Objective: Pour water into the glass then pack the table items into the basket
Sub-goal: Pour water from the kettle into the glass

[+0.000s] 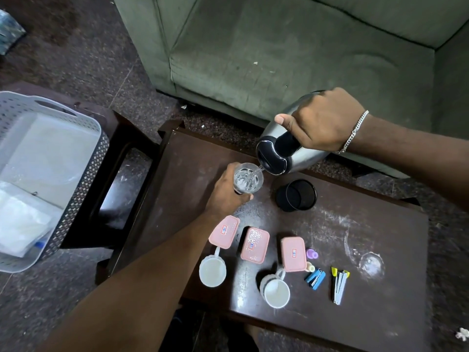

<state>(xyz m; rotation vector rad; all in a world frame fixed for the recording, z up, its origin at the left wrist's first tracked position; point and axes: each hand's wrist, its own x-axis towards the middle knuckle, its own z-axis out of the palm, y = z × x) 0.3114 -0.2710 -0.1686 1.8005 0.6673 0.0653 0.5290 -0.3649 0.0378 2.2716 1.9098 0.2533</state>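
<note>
Your right hand (322, 120) grips the handle of the steel kettle (286, 148), tipped down-left, spout just over the glass (248, 177); a thin water stream runs in. Your left hand (228, 189) wraps the glass from its left, fingers closed round it, glass upright at the far-middle of the dark desk (380, 313). Black mesh cup (296, 195) sits just right of the glass. Near row: three pink-lidded boxes (254, 245), two white mugs (212, 272), a small purple item (312, 254), blue stapler (315, 276), yellow-tipped stapler (339, 284) lying flat. Second clear glass (371, 264) at right, hard to read. Grey basket (83, 184) rests on a dark stool (127, 158) left of the desk, well apart from the items, holding clear plastic stuff. Green sofa (279, 47) on the far side.
</note>
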